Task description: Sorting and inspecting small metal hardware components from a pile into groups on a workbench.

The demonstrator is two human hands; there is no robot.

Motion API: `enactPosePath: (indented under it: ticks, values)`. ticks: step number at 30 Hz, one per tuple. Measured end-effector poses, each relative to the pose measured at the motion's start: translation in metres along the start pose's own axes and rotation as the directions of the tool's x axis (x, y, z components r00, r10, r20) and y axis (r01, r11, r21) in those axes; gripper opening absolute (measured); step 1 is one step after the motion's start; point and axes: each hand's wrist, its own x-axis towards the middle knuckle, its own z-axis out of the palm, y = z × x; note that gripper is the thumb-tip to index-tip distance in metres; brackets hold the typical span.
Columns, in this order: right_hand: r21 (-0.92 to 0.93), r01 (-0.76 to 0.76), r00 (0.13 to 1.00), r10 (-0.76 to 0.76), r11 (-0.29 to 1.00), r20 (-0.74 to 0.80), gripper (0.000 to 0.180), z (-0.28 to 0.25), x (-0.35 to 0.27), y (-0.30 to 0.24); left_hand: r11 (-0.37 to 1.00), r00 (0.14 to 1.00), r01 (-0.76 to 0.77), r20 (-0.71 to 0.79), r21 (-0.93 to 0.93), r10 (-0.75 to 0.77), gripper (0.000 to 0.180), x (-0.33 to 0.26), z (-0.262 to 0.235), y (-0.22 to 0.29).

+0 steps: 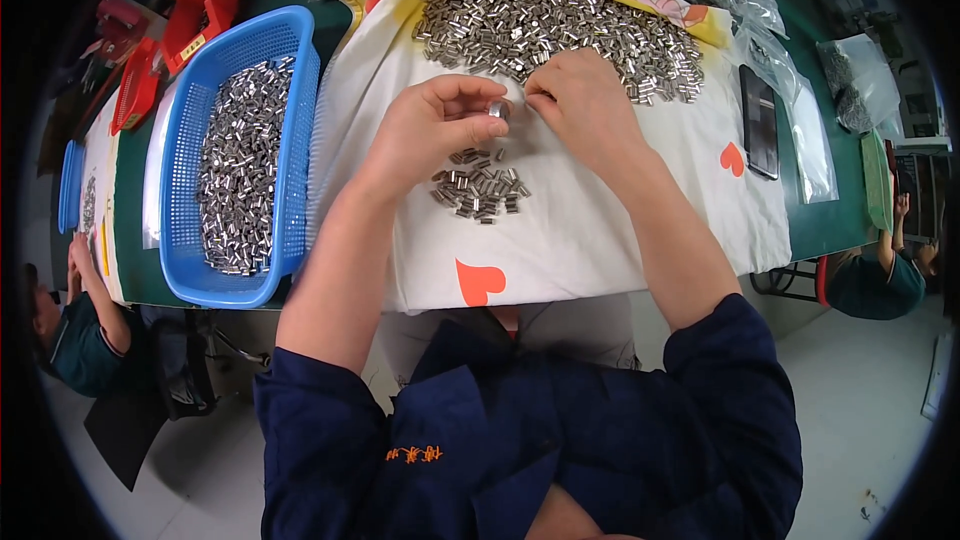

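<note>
My left hand (425,130) is closed over the cloth, thumb and fingers pinching a short shiny metal sleeve (498,111) at their tips. Close to its right, my right hand (592,105) has its fingers curled together near the edge of the big heap; whatever they hold, if anything, is hidden. That big heap of small metal sleeves (560,15) spreads across the far part of the white cloth (600,225). Below my left hand, nearer to me, lies a small pile of the same sleeves (480,190).
To the left stands a blue plastic basket (308,140) filled with sleeves. Red bins (205,0) lie beyond it. A dark phone (759,123) and clear bags (855,80) are at the right. Co-workers sit at the far left (95,325) and far right (880,280).
</note>
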Motion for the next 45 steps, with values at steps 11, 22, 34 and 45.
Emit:
enactPosePath:
  ticks: [11, 22, 34, 45]
  values:
    - [0.66, -0.238, 0.97, 0.207, 0.713, 0.126, 0.009, -0.019, -0.004, -0.027, 0.996, 1.0, 0.019, -0.013, -0.085, -0.02, 0.029, -0.001, -0.001, 0.004]
    - [0.288, 0.106, 0.98, -0.051, 0.952, -0.193, 0.007, -0.008, -0.006, -0.028, 1.0, 0.998, -0.016, -0.055, -0.021, 0.015, 0.026, 0.0, 0.001, 0.002]
    - [0.465, -0.365, 0.928, 0.355, 0.807, 0.113, 0.011, -0.019, 0.0, 0.004, 0.991, 0.995, 0.089, 0.04, 0.095, -0.094, 0.026, -0.003, 0.006, 0.011]
    - [-0.01, -0.053, 0.998, 0.053, 0.999, 0.028, 0.005, 0.006, 0.001, -0.001, 1.0, 1.0, 0.018, -0.009, 0.001, -0.018, 0.028, 0.003, 0.0, 0.001]
